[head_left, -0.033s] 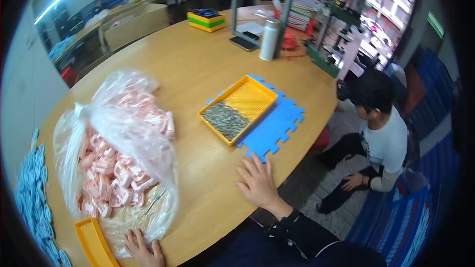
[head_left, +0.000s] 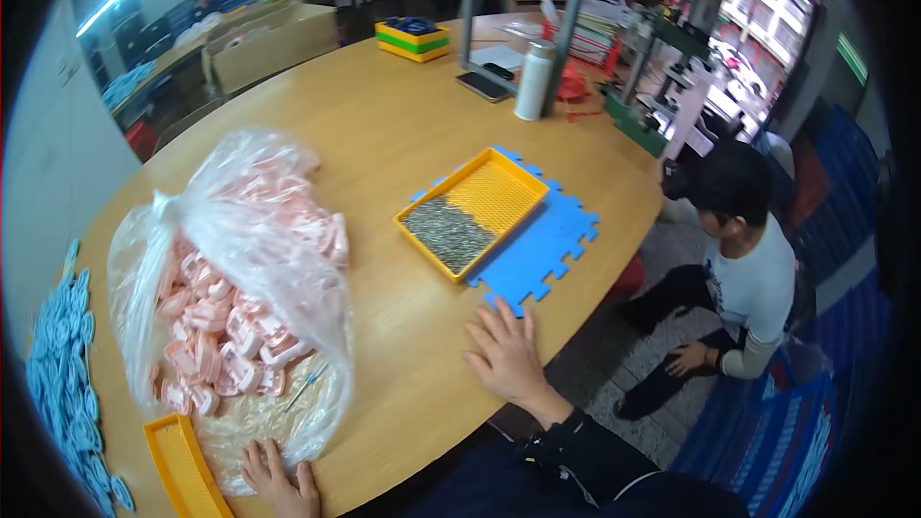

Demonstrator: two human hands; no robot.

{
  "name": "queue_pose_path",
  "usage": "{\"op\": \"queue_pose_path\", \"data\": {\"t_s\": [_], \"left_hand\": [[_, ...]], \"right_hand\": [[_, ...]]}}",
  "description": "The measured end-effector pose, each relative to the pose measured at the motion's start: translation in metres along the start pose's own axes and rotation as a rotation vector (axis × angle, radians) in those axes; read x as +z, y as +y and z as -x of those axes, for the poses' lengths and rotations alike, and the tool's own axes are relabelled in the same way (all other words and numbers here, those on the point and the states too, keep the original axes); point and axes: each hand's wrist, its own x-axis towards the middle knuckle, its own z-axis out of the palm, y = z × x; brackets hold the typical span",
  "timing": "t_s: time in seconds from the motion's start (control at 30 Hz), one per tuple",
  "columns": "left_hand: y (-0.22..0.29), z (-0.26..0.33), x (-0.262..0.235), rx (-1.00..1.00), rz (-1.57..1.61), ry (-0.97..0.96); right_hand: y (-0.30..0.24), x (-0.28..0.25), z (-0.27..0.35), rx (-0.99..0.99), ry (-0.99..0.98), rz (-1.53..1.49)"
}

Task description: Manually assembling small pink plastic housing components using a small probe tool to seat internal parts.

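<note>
My left hand (head_left: 278, 482) lies open on the table's near edge, its fingers at the lower rim of a clear plastic bag (head_left: 254, 249). Pale pink plastic parts (head_left: 225, 336) fill the bag, and a thin blue-tipped tool (head_left: 305, 391) shows by its mouth. Left of that hand is a narrow yellow tray (head_left: 177, 456). My right hand (head_left: 508, 357) rests flat with fingers spread, its fingertips close to a blue foam mat (head_left: 547, 245). On the mat sits a yellow tray (head_left: 499, 190), partly covered with small grey metal pins (head_left: 446, 233).
Light blue looped pieces (head_left: 62, 374) hang along the left edge. At the back stand a yellow-green bin (head_left: 413, 41), a phone (head_left: 483, 86), a white bottle (head_left: 534, 84) and a green machine (head_left: 633, 125). A seated person (head_left: 748, 259) is at the right.
The whole view has shifted slightly, so things on the table appear a little further right. Both hands stay in place on the table.
</note>
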Motion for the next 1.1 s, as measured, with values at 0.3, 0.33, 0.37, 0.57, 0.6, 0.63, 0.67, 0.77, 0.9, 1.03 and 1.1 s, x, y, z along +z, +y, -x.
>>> {"op": "queue_pose_path", "data": {"t_s": [0.3, 0.33, 0.37, 0.57, 0.6, 0.63, 0.67, 0.77, 0.9, 1.03, 1.1], "left_hand": [[-0.003, 0.003, -0.004, -0.01, -0.022, 0.011], [-0.002, 0.002, -0.004, -0.006, -0.009, 0.013], [0.0, 0.0, -0.003, 0.006, 0.006, 0.011], [-0.001, 0.003, -0.001, 0.037, -0.03, -0.001], [-0.002, 0.002, -0.001, 0.022, -0.046, 0.022], [0.0, 0.002, -0.001, 0.025, -0.017, 0.025], [0.0, 0.002, 0.0, 0.037, -0.011, 0.028], [0.002, 0.004, 0.001, 0.035, -0.004, 0.03], [0.001, 0.003, 0.008, 0.07, -0.015, 0.029], [-0.008, 0.006, 0.005, -0.023, -0.039, 0.053], [-0.016, 0.014, 0.001, -0.001, -0.106, 0.129]], "right_hand": [[-0.01, -0.005, 0.002, -0.004, -0.022, 0.02], [-0.008, -0.005, 0.002, -0.005, -0.026, 0.02], [-0.004, -0.006, 0.004, 0.001, -0.028, 0.023], [-0.002, 0.0, 0.001, 0.04, 0.011, 0.021], [-0.003, 0.002, -0.002, 0.015, 0.012, 0.002], [0.0, 0.001, -0.001, -0.014, 0.013, -0.017], [0.001, 0.0, 0.0, -0.006, 0.022, -0.011], [0.001, -0.003, 0.004, -0.019, 0.019, -0.012], [0.007, -0.008, 0.009, -0.005, 0.01, 0.006], [0.0, 0.007, 0.003, -0.042, 0.013, 0.032], [-0.009, 0.021, -0.006, -0.108, 0.014, 0.031]]}}
